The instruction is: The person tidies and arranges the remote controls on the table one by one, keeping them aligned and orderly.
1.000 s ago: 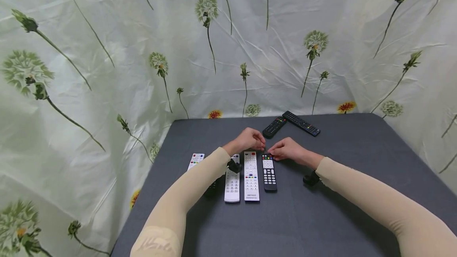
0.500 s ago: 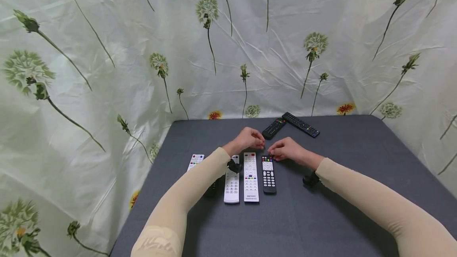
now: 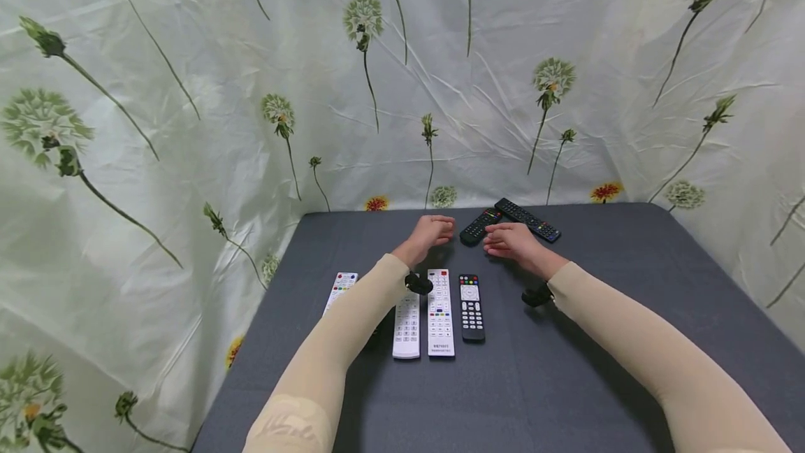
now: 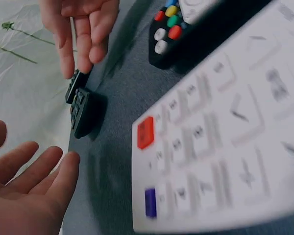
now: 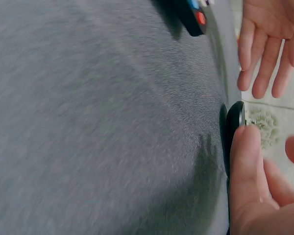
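My left hand [image 3: 430,235] hovers above the far end of the row of remotes, its fingers relaxed and holding nothing. Opposite it, my right hand [image 3: 517,245] is just in front of two black remotes, also with nothing in its fingers. The shorter black remote [image 3: 476,231] lies between the hands, and the longer black remote [image 3: 525,218] slants behind the right one. Below the hands a white remote with a red button [image 3: 441,327] lies beside a black remote with white buttons [image 3: 472,313]. In the left wrist view the palms of the left hand [image 4: 32,198] and right hand [image 4: 83,32] show.
Left of these lie another white remote [image 3: 407,334] and a further white one [image 3: 339,288], partly covered by my left sleeve [image 3: 342,341]. The dark grey table [image 3: 503,397] ends at a flower-printed curtain [image 3: 490,124] at the back and left.
Both hands have drawn away from the far ends of the remotes and apart from each other. The fingers have straightened; the right hand moved farther back. The remotes stay in place.
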Motion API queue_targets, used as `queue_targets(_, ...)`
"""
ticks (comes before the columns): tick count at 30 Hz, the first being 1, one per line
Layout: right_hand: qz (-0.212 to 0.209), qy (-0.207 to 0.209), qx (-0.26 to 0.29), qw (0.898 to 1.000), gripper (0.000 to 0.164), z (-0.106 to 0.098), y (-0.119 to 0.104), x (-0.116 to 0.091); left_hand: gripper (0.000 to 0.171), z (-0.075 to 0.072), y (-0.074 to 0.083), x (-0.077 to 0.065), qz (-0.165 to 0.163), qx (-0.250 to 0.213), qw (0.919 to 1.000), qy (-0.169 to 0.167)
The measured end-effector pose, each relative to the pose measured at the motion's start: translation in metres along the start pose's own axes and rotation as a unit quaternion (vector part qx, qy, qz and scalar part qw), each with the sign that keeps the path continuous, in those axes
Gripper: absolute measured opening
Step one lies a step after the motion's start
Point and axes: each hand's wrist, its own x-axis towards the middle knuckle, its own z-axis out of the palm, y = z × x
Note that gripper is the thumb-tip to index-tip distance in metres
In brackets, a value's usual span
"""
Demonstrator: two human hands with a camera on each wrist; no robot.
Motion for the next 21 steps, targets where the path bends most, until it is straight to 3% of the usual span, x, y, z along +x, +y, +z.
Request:
queue_targets(5,0.03,0.039,0.066,0.997,0.052,0.001,0.0,0.008,0.052,0.008,-0.003,0.009,-0.038,-0.064,0.9967,-0.031)
queue_targets(11,0.051,0.058,0.138,0.987,0.051,0.005,0.0,0.014,0.057,0.017,-0.003,0.012,-0.058,-0.087,0.9933,-0.051)
queue_targets(21,0.051,0.083,0.107,0.989,0.046,0.012,0.006,0.015,0.046,0.026,-0.006,0.018,-0.07,-0.117,0.9905,-0.019)
